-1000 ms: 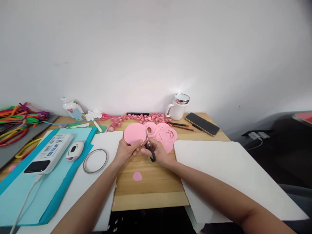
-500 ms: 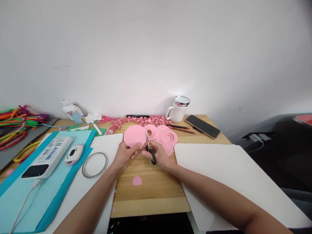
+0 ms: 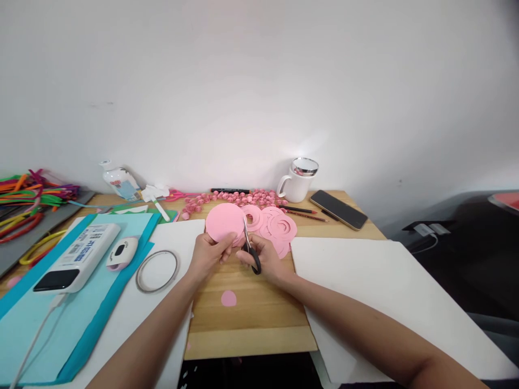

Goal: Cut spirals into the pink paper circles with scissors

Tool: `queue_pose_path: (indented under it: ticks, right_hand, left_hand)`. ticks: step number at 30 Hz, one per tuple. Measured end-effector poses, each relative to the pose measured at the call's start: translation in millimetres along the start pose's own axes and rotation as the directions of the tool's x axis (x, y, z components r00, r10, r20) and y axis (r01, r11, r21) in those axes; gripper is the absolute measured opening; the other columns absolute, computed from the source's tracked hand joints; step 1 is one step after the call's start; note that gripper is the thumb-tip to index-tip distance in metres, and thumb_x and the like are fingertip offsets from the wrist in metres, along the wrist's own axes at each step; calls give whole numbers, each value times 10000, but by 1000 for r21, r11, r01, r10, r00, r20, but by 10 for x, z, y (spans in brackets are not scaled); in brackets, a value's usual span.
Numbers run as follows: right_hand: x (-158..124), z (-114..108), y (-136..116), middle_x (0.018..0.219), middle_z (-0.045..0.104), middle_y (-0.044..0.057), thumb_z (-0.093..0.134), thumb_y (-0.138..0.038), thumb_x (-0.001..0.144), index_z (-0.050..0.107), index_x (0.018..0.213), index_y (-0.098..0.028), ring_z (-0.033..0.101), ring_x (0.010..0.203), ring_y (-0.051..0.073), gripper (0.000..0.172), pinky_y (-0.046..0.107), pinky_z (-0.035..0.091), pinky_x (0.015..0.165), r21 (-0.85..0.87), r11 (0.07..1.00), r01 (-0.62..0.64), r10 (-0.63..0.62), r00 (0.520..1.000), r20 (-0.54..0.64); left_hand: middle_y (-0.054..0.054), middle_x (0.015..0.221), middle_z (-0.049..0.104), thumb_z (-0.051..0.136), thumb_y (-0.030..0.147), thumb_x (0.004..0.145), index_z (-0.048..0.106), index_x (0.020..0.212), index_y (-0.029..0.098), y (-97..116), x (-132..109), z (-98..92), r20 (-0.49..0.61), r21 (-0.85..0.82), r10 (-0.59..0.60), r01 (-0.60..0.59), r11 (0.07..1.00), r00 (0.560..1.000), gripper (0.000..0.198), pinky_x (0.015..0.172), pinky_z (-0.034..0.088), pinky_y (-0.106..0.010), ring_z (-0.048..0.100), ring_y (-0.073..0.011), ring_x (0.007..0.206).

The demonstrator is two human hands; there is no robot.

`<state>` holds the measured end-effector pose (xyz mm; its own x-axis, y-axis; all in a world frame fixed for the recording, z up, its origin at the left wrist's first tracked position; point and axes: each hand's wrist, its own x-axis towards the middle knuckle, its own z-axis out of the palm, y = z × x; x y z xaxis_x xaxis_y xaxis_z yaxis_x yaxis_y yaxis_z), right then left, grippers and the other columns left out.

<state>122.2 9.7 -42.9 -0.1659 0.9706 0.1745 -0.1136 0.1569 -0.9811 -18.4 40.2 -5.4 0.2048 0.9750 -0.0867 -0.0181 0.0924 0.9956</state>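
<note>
A round pink paper disc (image 3: 224, 221) is pinched at its lower edge by my left hand (image 3: 213, 251), thumb on top. My right hand (image 3: 265, 256) grips black-handled scissors (image 3: 255, 260), whose blades point away from me along the disc's right edge. I cannot tell how far the blades are apart. Just behind and to the right lie several pink paper rings and spirals (image 3: 279, 229), overlapping on the wooden table (image 3: 251, 329). A small pink paper piece (image 3: 229, 298) rests flat on the wood in front of my hands.
Small pink rolled paper pieces (image 3: 235, 199) lie along the back near a white mug (image 3: 295, 186), pencils (image 3: 304, 214) and a phone (image 3: 339, 209). To the left are a tape roll (image 3: 140, 275), a power bank (image 3: 79, 256) and a bottle (image 3: 120, 182). White boards (image 3: 385, 302) flank my arms.
The view has shifted slightly. My hands keep nearly the same place, with the disc and the scissors still held together at the disc's right edge.
</note>
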Motion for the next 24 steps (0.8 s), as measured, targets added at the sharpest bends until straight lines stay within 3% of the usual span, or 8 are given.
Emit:
queue_pose_path:
  ticks: [9,18,24]
  right_hand:
    - [7,18,-76,630,451,-39,725,-444,620,465,758,-182,401,556,99,394,219,337,514,90,996,14,-12,1000,-18]
    - [8,16,-65,570,399,-71,738,-391,605,485,739,-183,329,486,68,354,198,281,462,122,992,-6,12,999,-51]
    - [-3,0,-49,532,436,-68,705,-387,650,525,754,-177,351,453,66,296,190,271,427,64,997,-39,42,998,-47]
  left_hand:
    - [48,337,432,688,330,632,491,404,140,-47,-2,-7,11,66,-15,14,998,1000,356,345,201,-196,325,-40,321]
    - [65,330,391,685,324,644,451,392,151,-62,18,-40,29,50,-2,0,999,1000,385,385,201,-208,297,-41,344]
    - [74,314,348,673,312,647,393,365,160,-13,9,-23,22,56,40,-41,998,999,425,403,202,-211,270,-37,354]
